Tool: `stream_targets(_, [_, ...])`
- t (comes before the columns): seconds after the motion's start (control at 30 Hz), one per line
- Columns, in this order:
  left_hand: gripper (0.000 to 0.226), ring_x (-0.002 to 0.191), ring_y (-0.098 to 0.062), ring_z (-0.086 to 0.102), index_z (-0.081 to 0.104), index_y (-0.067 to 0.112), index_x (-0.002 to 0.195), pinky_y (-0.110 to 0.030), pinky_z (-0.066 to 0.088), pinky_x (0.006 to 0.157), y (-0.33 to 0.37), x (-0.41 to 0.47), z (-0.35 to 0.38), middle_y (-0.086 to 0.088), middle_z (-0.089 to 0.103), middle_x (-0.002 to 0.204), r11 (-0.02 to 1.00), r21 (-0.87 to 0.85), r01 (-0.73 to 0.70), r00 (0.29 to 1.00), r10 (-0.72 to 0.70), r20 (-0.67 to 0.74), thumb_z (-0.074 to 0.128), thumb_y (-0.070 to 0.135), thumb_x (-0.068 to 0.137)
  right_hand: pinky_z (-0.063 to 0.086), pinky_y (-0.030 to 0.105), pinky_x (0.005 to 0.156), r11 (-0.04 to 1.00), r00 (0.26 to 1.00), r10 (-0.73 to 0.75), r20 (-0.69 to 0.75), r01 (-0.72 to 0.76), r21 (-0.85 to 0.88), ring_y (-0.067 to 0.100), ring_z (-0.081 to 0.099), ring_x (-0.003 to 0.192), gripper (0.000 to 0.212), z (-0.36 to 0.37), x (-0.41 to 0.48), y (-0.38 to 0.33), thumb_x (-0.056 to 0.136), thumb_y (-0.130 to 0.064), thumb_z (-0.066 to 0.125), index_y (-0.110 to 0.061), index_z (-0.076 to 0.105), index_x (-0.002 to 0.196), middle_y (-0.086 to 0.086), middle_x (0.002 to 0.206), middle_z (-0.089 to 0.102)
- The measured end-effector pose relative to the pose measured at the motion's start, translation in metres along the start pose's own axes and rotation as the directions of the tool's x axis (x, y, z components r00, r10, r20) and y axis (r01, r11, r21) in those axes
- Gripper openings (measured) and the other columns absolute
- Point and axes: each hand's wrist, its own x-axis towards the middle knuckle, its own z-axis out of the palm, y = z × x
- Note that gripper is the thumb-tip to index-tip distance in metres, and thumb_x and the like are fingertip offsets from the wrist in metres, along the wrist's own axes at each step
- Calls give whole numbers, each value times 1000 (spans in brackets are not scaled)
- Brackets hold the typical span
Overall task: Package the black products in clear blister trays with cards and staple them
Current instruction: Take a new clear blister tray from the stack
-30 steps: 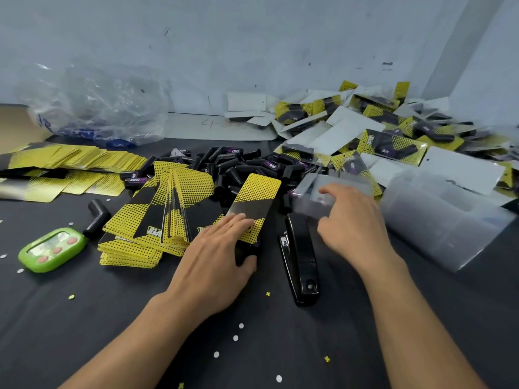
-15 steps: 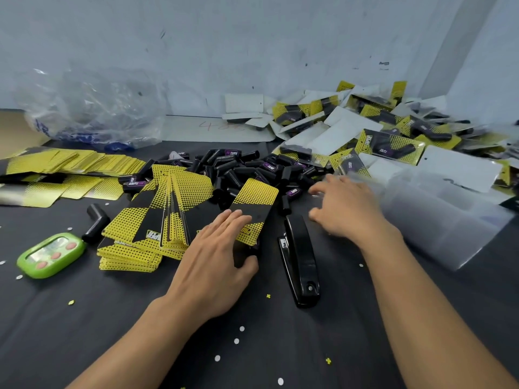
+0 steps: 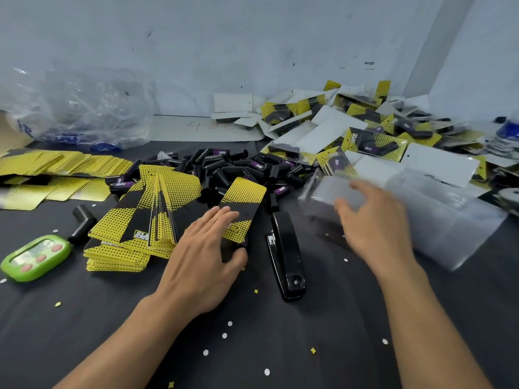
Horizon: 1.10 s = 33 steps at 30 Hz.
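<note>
Since the clear blister tray (image 3: 320,200) at the right hand (image 3: 373,228) is just a blur, I honestly can't tell if the fingers have hold of it or are only brushing it. Risk imo: those trays look slick and nested, so a sloppy grab could drag two off the tray stack (image 3: 455,220) or bump the stapler (image 3: 286,254). The left hand (image 3: 205,256) lies flat, fingers straight, pinning a yellow-black card (image 3: 247,200). The hands are well apart. The black products (image 3: 224,169) sit piled just behind the card.
</note>
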Motion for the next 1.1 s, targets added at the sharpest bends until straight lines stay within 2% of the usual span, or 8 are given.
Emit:
stream_targets(0.1, [63,151,3,19,45,26,153,-26,16,124,7,-1,0,12,43,159,1000,-3,-21,998,20,-58,65,37,95,39,39,108,996,996,-18,83,11,84,24,49,133,52,8,-14,7,95,-37,65,-25,52,145,0,147,52])
stream_targets(0.3, [57,141,-17,43,52,18,147,-38,37,117,15,-6,2,1,60,143,1000,4,-21,984,22,-176,71,23,94,30,46,119,976,968,-219,-125,217,-31,19,42,132,35,18,-17,-22,87,-32,75,-18,70,119,5,138,63])
stream_targets(0.37, [41,127,-19,53,61,17,134,-31,40,107,14,-4,2,2,68,128,1000,-24,-17,967,11,-254,70,20,94,33,46,116,973,965,-233,-119,232,-21,20,43,128,24,24,-16,-34,86,-34,78,-19,73,103,5,133,66])
stream_targets(0.5, [4,96,-7,54,71,21,95,-24,36,86,24,18,-8,15,69,90,987,36,-158,924,161,-346,68,23,95,25,41,117,968,977,-209,32,211,-139,22,43,139,28,39,-11,-31,96,-40,66,-25,73,118,0,148,56])
stream_targets(0.67, [19,64,1,62,79,33,84,-9,39,52,63,97,-5,11,70,66,983,-140,120,985,-101,137,66,44,93,27,40,109,965,981,-191,-23,184,-187,19,49,135,23,43,-9,-25,92,-45,68,-29,76,107,-5,143,62])
stream_targets(0.8, [11,69,-11,73,80,14,85,-23,60,66,84,139,17,-2,78,74,898,-323,300,886,-136,443,69,14,89,31,41,102,961,979,-195,-61,178,-213,20,54,129,16,47,-10,-24,92,-40,69,-28,78,98,-6,134,68])
stream_targets(0.9, [9,67,-16,74,74,6,89,-24,61,60,83,152,28,-9,76,72,791,-421,444,838,-201,507,72,-2,85,30,39,99,969,980,-175,-100,153,-195,19,56,125,13,49,-8,-23,93,-34,69,-30,81,96,-9,129,70])
stream_targets(1.1, [16,75,-15,77,77,7,101,-24,59,65,65,158,43,-7,78,80,677,-528,513,805,-167,569,79,1,87,27,36,94,974,974,-177,-141,152,-171,16,60,119,9,51,-6,-20,90,-36,73,-33,81,93,-12,119,73])
